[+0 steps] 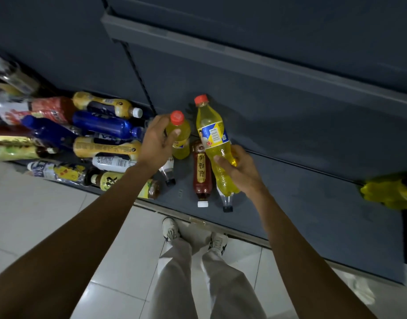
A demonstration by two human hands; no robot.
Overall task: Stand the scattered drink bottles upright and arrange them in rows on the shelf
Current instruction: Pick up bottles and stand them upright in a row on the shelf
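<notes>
On the dark shelf (312, 203), the left hand (157, 143) curls around one yellow bottle (181, 137); the right hand (241, 171) grips another yellow bottle (217, 143) beside it.

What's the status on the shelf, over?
Left hand grips one yellow bottle; right hand grips the taller yellow bottle. Brown bottle lying between them. Pile still down at left.

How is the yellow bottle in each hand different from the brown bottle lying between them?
The two yellow bottles have red caps and are held up in the left hand and right hand. The brown bottle has a white cap and lies flat on the shelf, untouched. All are capped.
</notes>
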